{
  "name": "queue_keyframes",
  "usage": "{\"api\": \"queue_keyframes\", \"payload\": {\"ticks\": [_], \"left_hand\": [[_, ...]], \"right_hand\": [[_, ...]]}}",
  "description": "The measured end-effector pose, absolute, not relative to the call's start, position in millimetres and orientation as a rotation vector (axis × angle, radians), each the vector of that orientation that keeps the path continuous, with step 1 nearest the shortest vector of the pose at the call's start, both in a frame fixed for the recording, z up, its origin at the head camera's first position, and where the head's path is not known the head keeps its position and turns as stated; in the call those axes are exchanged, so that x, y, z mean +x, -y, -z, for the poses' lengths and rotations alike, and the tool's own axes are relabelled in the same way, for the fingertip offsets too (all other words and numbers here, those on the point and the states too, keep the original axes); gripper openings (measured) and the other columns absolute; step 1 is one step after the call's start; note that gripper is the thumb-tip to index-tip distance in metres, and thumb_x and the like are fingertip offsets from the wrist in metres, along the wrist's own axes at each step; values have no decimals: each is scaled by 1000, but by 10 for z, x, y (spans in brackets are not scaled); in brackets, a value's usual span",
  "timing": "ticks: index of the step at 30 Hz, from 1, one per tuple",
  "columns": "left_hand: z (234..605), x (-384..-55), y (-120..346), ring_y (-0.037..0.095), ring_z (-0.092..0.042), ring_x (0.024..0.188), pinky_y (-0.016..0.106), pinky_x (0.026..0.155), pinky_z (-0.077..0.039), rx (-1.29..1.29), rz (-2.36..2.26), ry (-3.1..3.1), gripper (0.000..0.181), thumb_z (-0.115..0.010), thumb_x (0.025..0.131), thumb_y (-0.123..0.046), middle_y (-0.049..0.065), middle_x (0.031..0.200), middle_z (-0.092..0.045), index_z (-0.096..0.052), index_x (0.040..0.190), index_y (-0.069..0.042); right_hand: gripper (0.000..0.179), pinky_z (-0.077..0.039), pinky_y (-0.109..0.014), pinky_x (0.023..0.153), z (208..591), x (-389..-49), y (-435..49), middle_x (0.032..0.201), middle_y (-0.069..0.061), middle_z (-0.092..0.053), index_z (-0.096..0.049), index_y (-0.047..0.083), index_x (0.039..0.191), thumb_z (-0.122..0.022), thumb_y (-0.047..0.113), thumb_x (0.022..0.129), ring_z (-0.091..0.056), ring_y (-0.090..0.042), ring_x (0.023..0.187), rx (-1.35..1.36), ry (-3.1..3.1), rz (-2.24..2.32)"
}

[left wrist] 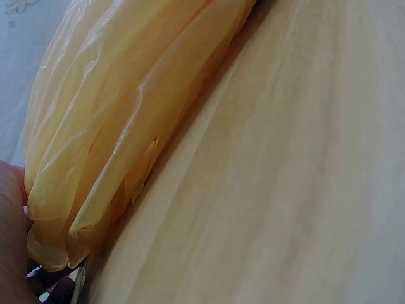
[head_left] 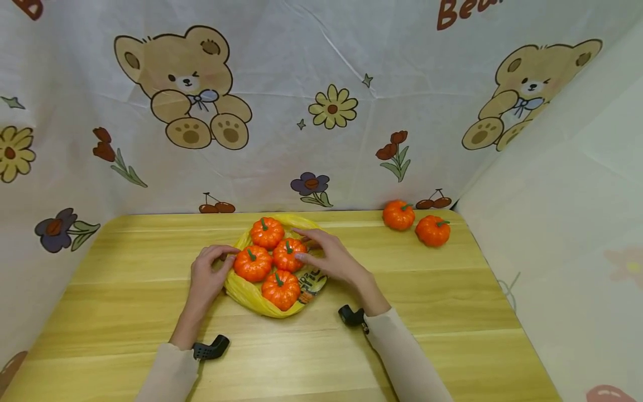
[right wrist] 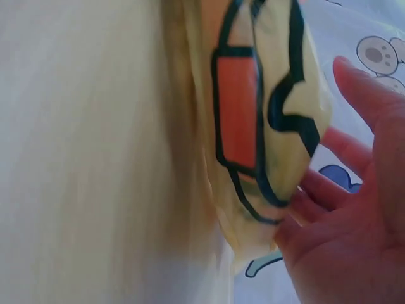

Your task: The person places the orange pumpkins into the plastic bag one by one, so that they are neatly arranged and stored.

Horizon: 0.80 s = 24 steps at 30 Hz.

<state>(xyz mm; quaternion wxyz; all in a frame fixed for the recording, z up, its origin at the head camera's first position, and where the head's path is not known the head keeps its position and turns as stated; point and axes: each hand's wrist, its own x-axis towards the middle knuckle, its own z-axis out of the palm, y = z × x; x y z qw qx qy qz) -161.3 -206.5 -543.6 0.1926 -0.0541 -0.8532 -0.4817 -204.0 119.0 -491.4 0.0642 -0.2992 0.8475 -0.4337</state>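
Note:
A yellow plastic bag (head_left: 251, 300) lies spread wide at its mouth on the table, with dark print on its right side. Several small orange toy pumpkins with green stems sit in it, among them a left one (head_left: 253, 264), a back one (head_left: 267, 233) and a front one (head_left: 281, 291). My left hand (head_left: 208, 272) pinches the bag's left rim between thumb and fingers; the left wrist view shows the gathered yellow film (left wrist: 120, 120) beside that hand. At the bag's right side, my right hand (head_left: 334, 259) has its fingers and thumb spread, fingertips near the right pumpkin (head_left: 289, 255).
Two more orange pumpkins, one nearer the wall (head_left: 399, 215) and one farther right (head_left: 433, 231), stand at the back right of the wooden table (head_left: 427, 335). A white cloth with bear and flower prints (head_left: 281, 72) hangs behind the table. Black cameras sit on both wrists.

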Motion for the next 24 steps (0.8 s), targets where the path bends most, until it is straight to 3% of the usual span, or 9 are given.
{"api": "queue_keyframes", "payload": {"ticks": [13, 24], "left_hand": [[5414, -1598, 2043, 16, -54, 91, 25, 84, -38, -150, 1333, 2405, 11, -74, 95, -1, 11, 106, -77, -80, 102, -6], [5410, -1601, 2045, 16, -53, 90, 24, 82, -38, -157, 1328, 2403, 14, -74, 93, 2, 12, 106, -77, -80, 102, -5]], "right_hand": [[42, -55, -56, 103, 4907, -2180, -1427, 135, -18, -69, -65, 5, 141, -71, 18, 102, -68, -36, 120, -780, -2555, 1705], [40, -53, -55, 106, 4868, -2318, -1897, 136, -11, -70, -67, 9, 138, -73, 23, 101, -67, -33, 121, -554, -2725, 1828]]}}
